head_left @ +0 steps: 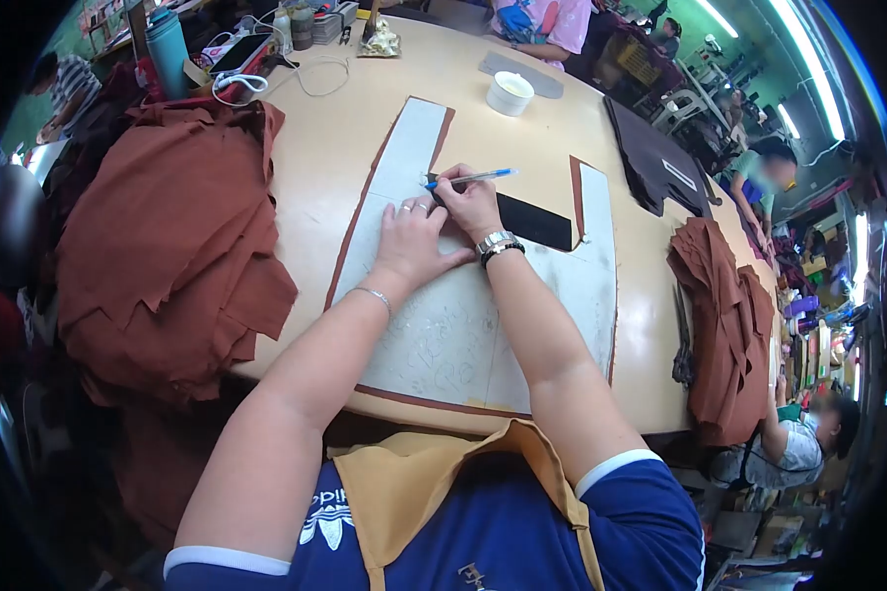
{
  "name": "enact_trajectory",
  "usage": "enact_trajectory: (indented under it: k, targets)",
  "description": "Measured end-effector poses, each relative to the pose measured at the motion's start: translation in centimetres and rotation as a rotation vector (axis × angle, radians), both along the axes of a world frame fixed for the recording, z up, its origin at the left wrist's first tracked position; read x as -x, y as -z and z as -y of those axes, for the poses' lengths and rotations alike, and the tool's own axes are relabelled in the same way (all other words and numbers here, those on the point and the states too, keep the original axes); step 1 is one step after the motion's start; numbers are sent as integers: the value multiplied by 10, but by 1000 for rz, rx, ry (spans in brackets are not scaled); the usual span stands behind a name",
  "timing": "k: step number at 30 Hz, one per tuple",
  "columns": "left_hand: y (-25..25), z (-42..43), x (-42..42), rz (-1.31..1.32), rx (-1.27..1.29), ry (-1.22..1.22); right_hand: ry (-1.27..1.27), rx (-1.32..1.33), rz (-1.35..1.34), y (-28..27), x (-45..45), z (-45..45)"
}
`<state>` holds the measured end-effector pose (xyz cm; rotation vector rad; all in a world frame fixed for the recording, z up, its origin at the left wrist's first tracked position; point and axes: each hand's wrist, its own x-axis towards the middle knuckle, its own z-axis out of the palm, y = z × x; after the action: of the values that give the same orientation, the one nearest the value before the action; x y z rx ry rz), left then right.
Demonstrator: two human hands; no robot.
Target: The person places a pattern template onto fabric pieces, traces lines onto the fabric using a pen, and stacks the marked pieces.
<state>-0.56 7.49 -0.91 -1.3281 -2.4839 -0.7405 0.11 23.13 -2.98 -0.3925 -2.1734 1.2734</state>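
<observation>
A pale grey cut-out pattern (pixel 453 335) lies flat on the table, with brown fabric (pixel 424 406) showing along its edges beneath it. My left hand (pixel 412 238) rests on the pattern, fingers stretched forward and the thumb out to the side. Just beyond it, my right hand (pixel 468 205) is closed around a clear pen with blue ends (pixel 491 176). The pen's left end is by the inner edge of the pattern's long left strip; the exact contact is too small to tell. Beside my right wrist lies a black rectangular piece (pixel 534 223).
Brown fabric pieces form a big pile (pixel 168 246) at left and a smaller stack (pixel 724 330) at right, near dark scissors (pixel 682 340). A white tub (pixel 510 94) stands at the back. Dark fabric (pixel 655 153) lies back right. Several other people are around.
</observation>
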Motion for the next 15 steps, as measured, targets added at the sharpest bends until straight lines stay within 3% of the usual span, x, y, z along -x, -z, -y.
enact_trajectory:
  k: [8, 10, 14, 15]
  targets:
    - [-5, -3, -4, -3, 21, 4, 36, -117, 26, -13, -8, 5]
    - [-9, -2, -5, 80, 76, 21, 5, 121, 54, -24, -19, 6]
    - [-1, -4, -4, 31, 33, 22, 172, 277, -230, -7, -54, -37]
    - [-3, -3, -4, 35, 34, 22, 253, 220, -163, -1, -73, -58]
